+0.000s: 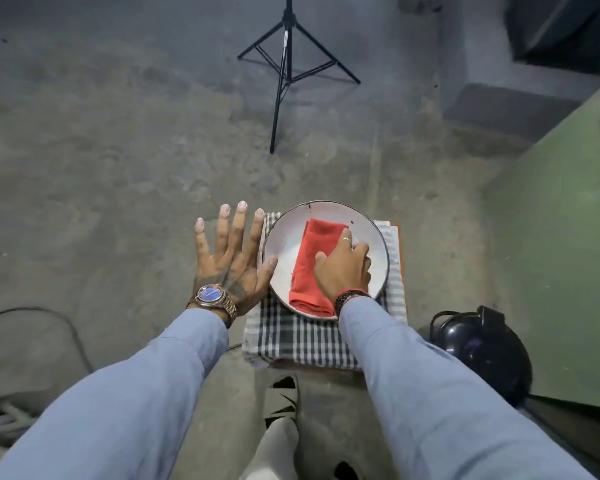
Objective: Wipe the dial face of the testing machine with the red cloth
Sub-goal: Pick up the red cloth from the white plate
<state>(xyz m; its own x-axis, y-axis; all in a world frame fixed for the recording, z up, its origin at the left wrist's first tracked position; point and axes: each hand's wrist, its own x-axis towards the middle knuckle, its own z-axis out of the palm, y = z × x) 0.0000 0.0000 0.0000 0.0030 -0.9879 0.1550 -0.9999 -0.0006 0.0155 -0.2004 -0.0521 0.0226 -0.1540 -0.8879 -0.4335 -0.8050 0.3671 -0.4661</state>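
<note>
Grey, stained concrete floor (118, 161) fills most of the view, with a black tripod (286, 71) standing on it at the far side. Nearer, a low stool (400, 258), of which only an edge shows, is covered by a black-and-white checked cloth (302, 337), and a white plate (288, 244) with a dark chipped rim sits on that. The red cloth (312, 265) lies folded into a long strip on the plate, running from the far middle toward the near rim. The right hand (347, 268) rests on the red cloth's right side, palm down, fingers curled over its edge; whether they have pinched it or only press on it cannot be told. A ring shows on one finger, and a dark beaded band (350, 296) circles the wrist above a pale blue sleeve (430, 393). The left hand (231, 265) is open, fingers spread wide, held flat just left of the plate, its thumb tip by the plate's rim. It holds nothing. A watch (212, 295) with a blue face sits on that wrist. To the right stands a green panel (548, 271), with a black rounded object (478, 344) on the floor beside it. A foot in a strapped sandal (283, 396) shows below the stool, and a dark cable (49, 320) curves across the floor at the left.
</note>
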